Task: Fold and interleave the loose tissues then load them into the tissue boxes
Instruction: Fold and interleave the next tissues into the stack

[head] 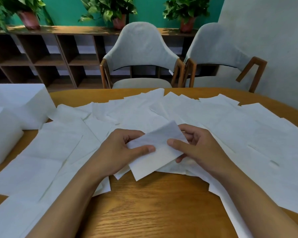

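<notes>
Head view: both hands meet over the middle of the worktop (153,203) with one folded tissue (155,162) between them. The tissue is held a little above the sheets lying beneath it. Its long axis runs on a slant, from the near left up to the far right. One corner points down toward the person and the opposite corner points away, toward the chairs. The upper part of it stands up as a shaded flap.

The left hand (126,148) pinches the left end, thumb laid flat on top and fingers curled behind the sheet. The right hand (194,145) pinches the right end the same way, thumb on top, with one fingertip showing under the lower edge.

Loose tissues (222,121) cover most of the worktop in an overlapping spread, from the left edge round the far side to the right edge. They are flat and lie at mixed angles.

Two white tissue boxes stand at the left, the far box (19,102) just behind the near box (2,136). Their visible faces are plain white.

Beyond the worktop are two grey chairs (141,48) with wooden frames. Behind them a dark cubby shelf (41,54) carries potted plants (110,9) against a green wall.
</notes>
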`<state>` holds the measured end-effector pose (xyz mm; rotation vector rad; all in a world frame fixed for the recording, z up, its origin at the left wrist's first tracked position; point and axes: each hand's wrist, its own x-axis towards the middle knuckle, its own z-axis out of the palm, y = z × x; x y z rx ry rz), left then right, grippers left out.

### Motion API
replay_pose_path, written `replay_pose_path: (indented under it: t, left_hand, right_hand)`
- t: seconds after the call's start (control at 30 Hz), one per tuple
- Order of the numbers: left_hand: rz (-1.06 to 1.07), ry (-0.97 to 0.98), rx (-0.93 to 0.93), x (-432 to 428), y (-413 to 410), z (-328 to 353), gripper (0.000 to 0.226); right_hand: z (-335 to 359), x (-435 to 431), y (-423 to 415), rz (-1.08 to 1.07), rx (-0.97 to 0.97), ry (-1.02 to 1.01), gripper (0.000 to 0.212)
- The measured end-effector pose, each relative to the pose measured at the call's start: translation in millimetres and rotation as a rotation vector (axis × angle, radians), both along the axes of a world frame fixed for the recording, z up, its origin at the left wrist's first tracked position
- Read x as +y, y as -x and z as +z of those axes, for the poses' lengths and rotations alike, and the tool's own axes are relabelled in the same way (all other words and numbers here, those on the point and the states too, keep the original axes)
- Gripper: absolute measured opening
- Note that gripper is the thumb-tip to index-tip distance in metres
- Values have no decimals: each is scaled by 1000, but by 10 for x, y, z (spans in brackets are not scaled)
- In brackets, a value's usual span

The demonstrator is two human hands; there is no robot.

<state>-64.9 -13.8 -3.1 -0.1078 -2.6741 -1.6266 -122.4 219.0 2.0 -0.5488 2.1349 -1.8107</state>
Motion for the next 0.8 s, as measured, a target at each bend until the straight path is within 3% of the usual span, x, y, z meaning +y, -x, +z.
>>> replay_pose_path:
  t: [0.17, 0.23, 0.37, 0.43, 0.5, 0.63, 0.7, 0.8]
  left_hand:
    - [277, -86, 157, 65, 45, -42, 37]
    - [287, -137, 200, 83, 44, -41, 39]
    - [265, -126, 257, 141, 37, -44, 46]
    - [329, -109, 323, 170, 34, -84, 46]
    - [362, 33, 445, 204, 24, -143, 39]
    - [96, 307, 507, 315, 35, -274, 22]
    - [-45, 368, 450, 392, 67, -333, 28]
    - [-89, 467, 411, 534, 126, -370, 49]
  right_hand:
    - [-20, 11, 7, 3, 89, 75, 78]
    - [-10, 43, 9, 63, 114, 76, 70]
    - [-32, 68, 13, 80, 159, 6, 28]
    - [-31, 91, 56, -32, 146, 31, 25]
    - [-20, 140, 128, -161, 167, 45, 26]
    - [-78, 204, 231, -255, 215, 21, 26]
    - [-110, 216, 247, -271, 223, 16, 26]
    - [-122, 249, 268, -295, 244, 1, 26]
